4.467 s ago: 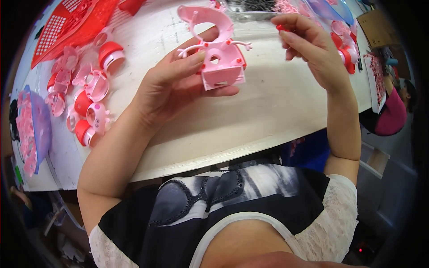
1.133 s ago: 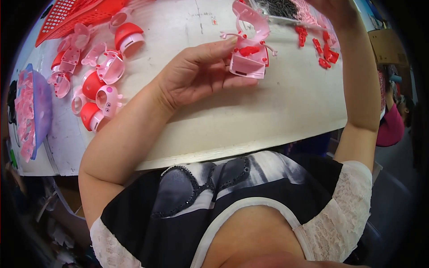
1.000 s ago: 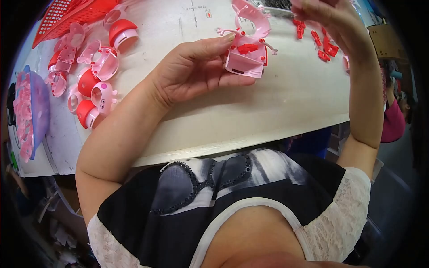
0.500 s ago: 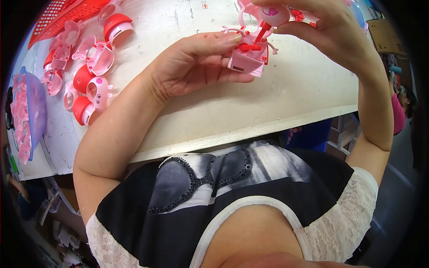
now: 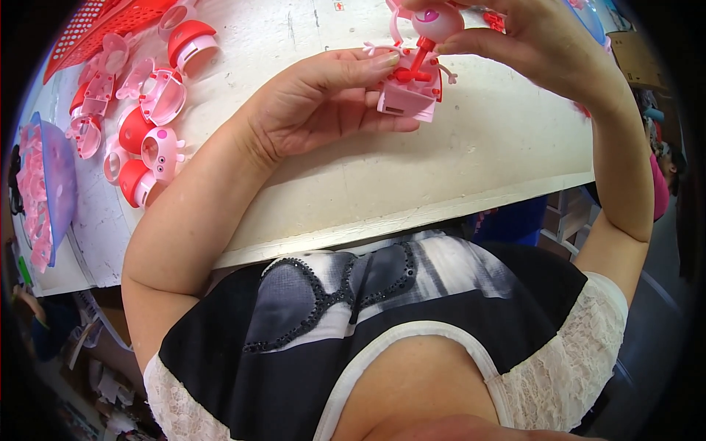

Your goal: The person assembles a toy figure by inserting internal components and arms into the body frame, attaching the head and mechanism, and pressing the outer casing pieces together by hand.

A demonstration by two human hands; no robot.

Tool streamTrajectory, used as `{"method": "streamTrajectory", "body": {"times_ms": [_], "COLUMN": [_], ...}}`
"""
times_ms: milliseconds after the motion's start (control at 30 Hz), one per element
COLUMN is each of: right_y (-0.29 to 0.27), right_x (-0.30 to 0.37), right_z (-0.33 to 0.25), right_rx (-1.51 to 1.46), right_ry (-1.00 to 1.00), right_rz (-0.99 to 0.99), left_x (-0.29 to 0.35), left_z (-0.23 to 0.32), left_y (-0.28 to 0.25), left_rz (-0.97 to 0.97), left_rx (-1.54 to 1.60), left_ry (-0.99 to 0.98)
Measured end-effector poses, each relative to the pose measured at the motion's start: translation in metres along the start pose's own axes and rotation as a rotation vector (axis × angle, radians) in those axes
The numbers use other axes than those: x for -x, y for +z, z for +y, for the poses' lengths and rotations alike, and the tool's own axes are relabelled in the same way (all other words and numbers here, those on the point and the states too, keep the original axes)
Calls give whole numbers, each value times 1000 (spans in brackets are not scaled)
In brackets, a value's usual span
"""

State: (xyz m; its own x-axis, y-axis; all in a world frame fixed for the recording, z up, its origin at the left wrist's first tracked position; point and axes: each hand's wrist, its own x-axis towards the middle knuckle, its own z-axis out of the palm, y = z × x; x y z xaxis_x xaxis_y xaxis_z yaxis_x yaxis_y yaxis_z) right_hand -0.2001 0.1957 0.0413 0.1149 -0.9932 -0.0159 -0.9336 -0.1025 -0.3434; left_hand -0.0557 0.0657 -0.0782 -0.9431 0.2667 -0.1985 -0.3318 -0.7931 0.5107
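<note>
My left hand (image 5: 316, 106) is closed around a pink plastic toy body (image 5: 407, 104), thumb on top and fingers beneath. The body has thin pink arms at its sides and red parts inside. From it a red stem (image 5: 423, 53) rises to a rounded pale pink toy piece (image 5: 439, 26) with a darker pink spot. My right hand (image 5: 533, 51) pinches that rounded piece between thumb and fingers; its upper part is cut off by the picture's edge. A pink curved shell part (image 5: 395, 26) shows beside the rounded piece.
Several pink and red toy shells (image 5: 163, 95) lie on the white table (image 5: 353, 191) at the left, near a red perforated basket (image 5: 81, 37). A bluish tub (image 5: 59, 184) of pink parts stands farther left. Small red parts (image 5: 494, 20) lie behind my right hand.
My right hand has shifted slightly left and down with the rounded piece and stem. The toy body has tilted a little in my left hand, which stays nearly in place.
</note>
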Motion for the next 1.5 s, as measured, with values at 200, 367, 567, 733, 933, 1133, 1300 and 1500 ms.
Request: {"method": "streamTrajectory", "body": {"times_ms": [200, 367, 567, 733, 933, 1133, 1300, 1500], "right_y": [-2, -3, -7, -8, -4, -3, 4, -5], "right_x": [-1, -4, -4, -6, -5, -1, -5, 9], "right_z": [6, 5, 6, 0, 1, 1, 5, -6], "right_rx": [-27, -22, -37, -25, 16, 45, 136, 129], "right_ry": [-47, 18, 22, 58, 10, -57, -128, -50], "right_rz": [-57, -92, -66, -99, -80, -24, 9, 133], "left_x": [-1, -1, -2, -1, -2, -2, 2, -6], "left_z": [0, -1, -1, 0, -1, -2, -2, 2], "left_y": [-1, -1, -2, -2, -2, -2, -8, -1], "left_rz": [-11, -6, -6, -16, -4, -13, -4, -77], "left_rx": [34, 57, 138, 136, 129, 111, 65, 53], "left_ry": [-1, 17, 6, 8, 16, 40, 81, 99]}}
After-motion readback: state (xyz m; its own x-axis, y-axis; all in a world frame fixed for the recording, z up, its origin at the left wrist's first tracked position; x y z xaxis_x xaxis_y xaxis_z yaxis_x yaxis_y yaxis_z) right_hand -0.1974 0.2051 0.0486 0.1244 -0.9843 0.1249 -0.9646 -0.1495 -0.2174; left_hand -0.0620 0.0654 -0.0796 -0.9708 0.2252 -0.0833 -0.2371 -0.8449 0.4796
